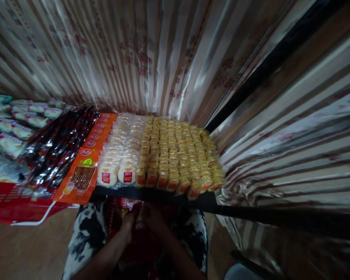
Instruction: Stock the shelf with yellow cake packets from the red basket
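In the head view we look down on our own two hands, held close together low in the middle, just in front of the near edge of a black shelf [157, 193]. Our left hand [128, 222] is beside a small red pack [130, 203], which shows just beyond its fingers, under the shelf's edge. Our right hand [151, 216] is right next to it, in deep shadow. It is too dark there for us to tell whether either grip is clenched, released or grasping the pack. Below our wrists a dark red shape [142, 249] lies between our legs, in black-and-white patterned trousers [83, 233].

On the shelf, packaged snacks stand in rows. To the right we see many small yellow packets [177, 151] packed tightly together; beside them are two rows of round white cakes [116, 171] in clear wrapping with red labels. Next on the left comes an orange bag [84, 171], its lower end hanging past the edge, then a heap of dark shiny packets [62, 147], and at the far left pale packets [16, 128]. Under these we see a red basket [20, 208] with a white handle [45, 217]. Striped sheeting [119, 50] hangs behind the snacks, and more covers the right side, past a slanting black bar [251, 85].
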`<state>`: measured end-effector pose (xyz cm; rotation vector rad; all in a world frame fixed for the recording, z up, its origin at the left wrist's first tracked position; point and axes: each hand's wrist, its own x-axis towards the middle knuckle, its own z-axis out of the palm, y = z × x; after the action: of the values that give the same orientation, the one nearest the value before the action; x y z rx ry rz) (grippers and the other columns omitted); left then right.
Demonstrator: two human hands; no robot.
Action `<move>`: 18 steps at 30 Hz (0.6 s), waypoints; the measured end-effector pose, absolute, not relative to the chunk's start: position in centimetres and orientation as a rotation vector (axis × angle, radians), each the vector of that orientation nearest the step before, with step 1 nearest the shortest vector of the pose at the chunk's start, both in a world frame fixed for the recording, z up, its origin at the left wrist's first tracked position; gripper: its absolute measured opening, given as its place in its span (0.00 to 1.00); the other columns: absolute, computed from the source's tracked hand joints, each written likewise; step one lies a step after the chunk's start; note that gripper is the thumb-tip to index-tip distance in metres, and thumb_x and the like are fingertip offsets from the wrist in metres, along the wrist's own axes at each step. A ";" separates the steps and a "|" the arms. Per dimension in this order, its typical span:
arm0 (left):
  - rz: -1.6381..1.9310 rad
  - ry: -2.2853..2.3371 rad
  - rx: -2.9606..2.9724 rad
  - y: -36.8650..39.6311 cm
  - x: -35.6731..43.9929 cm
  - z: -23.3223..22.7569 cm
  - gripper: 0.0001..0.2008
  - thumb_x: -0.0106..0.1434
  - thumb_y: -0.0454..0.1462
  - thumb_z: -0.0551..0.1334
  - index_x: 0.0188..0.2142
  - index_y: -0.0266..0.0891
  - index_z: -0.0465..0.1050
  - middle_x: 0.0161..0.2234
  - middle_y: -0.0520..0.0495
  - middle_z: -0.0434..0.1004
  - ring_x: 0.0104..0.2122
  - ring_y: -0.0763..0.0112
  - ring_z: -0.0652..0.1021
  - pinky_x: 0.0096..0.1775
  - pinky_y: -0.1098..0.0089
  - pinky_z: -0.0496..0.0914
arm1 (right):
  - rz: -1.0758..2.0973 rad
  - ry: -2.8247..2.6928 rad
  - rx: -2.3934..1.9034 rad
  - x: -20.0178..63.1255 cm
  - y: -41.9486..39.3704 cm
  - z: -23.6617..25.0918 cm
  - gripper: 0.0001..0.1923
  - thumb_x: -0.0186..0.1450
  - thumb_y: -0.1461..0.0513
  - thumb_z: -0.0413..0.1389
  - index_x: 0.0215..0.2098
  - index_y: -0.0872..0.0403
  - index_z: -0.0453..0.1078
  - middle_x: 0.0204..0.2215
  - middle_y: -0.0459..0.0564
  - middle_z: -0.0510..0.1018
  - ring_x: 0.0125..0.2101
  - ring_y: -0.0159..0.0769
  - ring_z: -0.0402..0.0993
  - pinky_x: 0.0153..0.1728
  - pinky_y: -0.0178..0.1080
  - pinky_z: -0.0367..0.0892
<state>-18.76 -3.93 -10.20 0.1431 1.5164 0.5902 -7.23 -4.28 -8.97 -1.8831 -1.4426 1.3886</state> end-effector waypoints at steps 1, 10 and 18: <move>0.623 1.509 0.121 -4.1 -19.0 -9.5 0.04 0.56 0.31 0.57 0.25 0.37 0.67 0.20 0.52 0.72 0.23 0.71 0.76 0.32 0.71 0.71 | 1.391 -1.466 -1.823 -6.8 -4.7 -8.0 0.12 0.58 0.67 0.49 0.38 0.55 0.71 0.35 0.50 0.77 0.38 0.38 0.73 0.41 0.38 0.65; 0.696 1.192 0.199 -5.8 -19.4 -3.4 0.09 0.44 0.26 0.66 0.24 0.37 0.70 0.25 0.50 0.76 0.30 0.71 0.76 0.41 0.72 0.70 | 1.164 -1.552 -1.467 -2.6 -8.9 -2.1 0.11 0.58 0.63 0.53 0.39 0.52 0.71 0.42 0.51 0.75 0.45 0.39 0.69 0.49 0.42 0.62; 0.783 1.147 0.258 -6.5 -18.1 0.4 0.14 0.43 0.36 0.71 0.27 0.37 0.68 0.25 0.53 0.73 0.26 0.77 0.73 0.34 0.75 0.68 | 1.109 -1.450 -1.409 -0.7 -10.9 0.6 0.12 0.60 0.61 0.52 0.43 0.52 0.69 0.46 0.53 0.73 0.47 0.38 0.69 0.50 0.43 0.63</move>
<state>-18.06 -6.52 0.43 0.2583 1.1473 0.7833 -0.67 -10.90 0.65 -1.4089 -1.4496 1.1091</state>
